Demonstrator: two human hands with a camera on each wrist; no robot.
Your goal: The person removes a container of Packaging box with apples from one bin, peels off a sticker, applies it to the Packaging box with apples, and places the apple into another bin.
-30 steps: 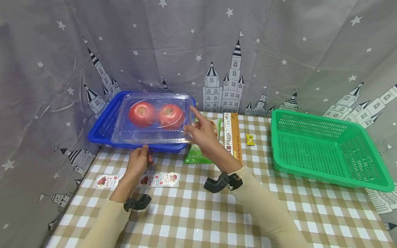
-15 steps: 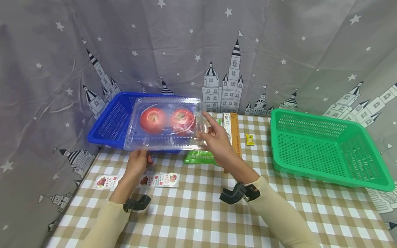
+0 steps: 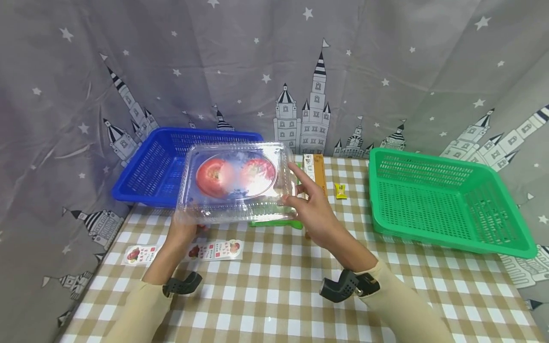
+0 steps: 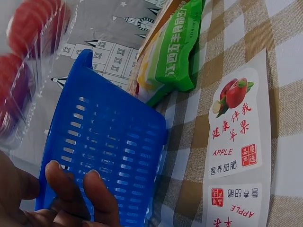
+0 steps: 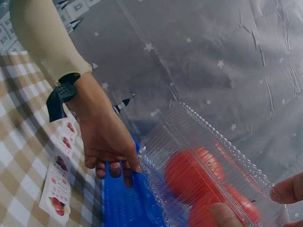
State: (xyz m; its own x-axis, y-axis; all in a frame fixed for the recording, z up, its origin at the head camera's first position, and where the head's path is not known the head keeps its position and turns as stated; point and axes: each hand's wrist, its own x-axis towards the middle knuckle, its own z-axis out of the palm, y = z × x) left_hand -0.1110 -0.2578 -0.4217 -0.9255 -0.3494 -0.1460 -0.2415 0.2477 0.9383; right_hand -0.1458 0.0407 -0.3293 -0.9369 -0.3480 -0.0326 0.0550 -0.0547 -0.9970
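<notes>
My right hand [image 3: 316,214] grips the right end of a clear plastic clamshell box [image 3: 238,212], thumb on the near side. Two red apples [image 3: 213,178] show through its lid; glare covers the right one. The box is raised and tilted, overlapping the blue plastic basket [image 3: 147,164] in the head view. My left hand [image 3: 182,233] holds the basket's near rim; in the right wrist view its thumb and fingers pinch the blue rim [image 5: 138,182]. The box hides the left fingertips in the head view. Below that wrist lies a strip of apple labels [image 4: 236,142].
A green food packet [image 4: 177,52] and a long pasta box [image 3: 319,171] lie behind the clamshell. A small yellow sachet [image 3: 340,191] is right of them. The green basket [image 3: 418,200] stands at right on the checked tablecloth [image 3: 274,305], with a grey printed curtain [image 3: 240,62] behind.
My right hand has brought the clamshell with the apples to the right and nearer, partly off the blue basket. My left hand has stayed at the basket rim. The head view has shifted slightly.
</notes>
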